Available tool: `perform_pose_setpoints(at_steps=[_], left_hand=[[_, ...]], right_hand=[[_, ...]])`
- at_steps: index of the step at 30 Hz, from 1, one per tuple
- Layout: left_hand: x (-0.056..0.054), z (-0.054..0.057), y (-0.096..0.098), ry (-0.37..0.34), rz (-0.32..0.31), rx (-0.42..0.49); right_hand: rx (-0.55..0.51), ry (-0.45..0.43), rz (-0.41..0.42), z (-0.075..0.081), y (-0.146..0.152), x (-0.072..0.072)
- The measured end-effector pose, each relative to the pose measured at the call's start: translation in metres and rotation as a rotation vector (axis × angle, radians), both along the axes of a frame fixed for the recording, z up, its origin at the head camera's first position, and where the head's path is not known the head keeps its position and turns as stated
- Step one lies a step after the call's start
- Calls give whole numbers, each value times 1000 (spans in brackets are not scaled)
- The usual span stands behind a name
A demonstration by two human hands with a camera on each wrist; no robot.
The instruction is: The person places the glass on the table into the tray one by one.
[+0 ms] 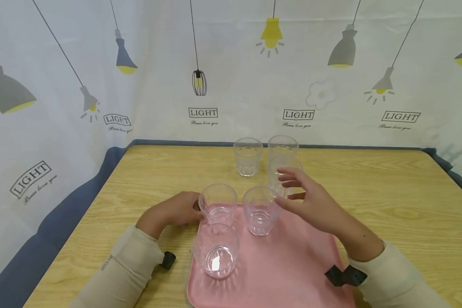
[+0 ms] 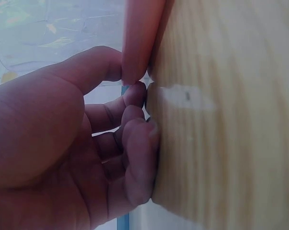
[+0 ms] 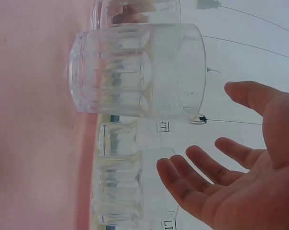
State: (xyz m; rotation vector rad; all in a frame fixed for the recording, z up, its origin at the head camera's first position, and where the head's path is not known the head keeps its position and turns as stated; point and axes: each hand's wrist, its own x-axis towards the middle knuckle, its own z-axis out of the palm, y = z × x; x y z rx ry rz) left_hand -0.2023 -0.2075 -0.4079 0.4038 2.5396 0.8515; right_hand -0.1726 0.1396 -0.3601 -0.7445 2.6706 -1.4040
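My left hand (image 1: pixel 181 208) is at the far left corner of a pink tray (image 1: pixel 285 265). In the left wrist view its thumb and forefinger grip the tray's edge (image 2: pixel 139 38), while the other fingers curl against the wooden table. On the tray's left side stand two clear plastic cups, a far one (image 1: pixel 217 201) and a nearer one (image 1: pixel 217 252). Right of them, also on the tray, is a third clear cup (image 1: pixel 260 216). Close beside that cup's rim hovers my right hand (image 1: pixel 312 199), fingers spread and holding nothing, as the right wrist view shows.
Beyond the tray, three more clear cups stand on the wooden table (image 1: pixel 169 171): one at the left (image 1: pixel 248 157), one at the back right (image 1: pixel 283 145), and one in front of it (image 1: pixel 275 177), partly behind my right hand. A lamp-print curtain (image 1: pixel 150 94) hangs behind.
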Motion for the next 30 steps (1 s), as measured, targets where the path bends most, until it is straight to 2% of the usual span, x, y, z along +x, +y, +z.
perform_pose_setpoints(at_steps=[14,23,30], left_hand=[[0,-4,0,-4,12,10],[0,1,-2,-5,7,18],[1,-1,-1,-12,5,28]], right_hand=[[5,40,-107,2,8,-7],[13,50,-134,5,11,-12],[45,27,-139,5,15,-19]])
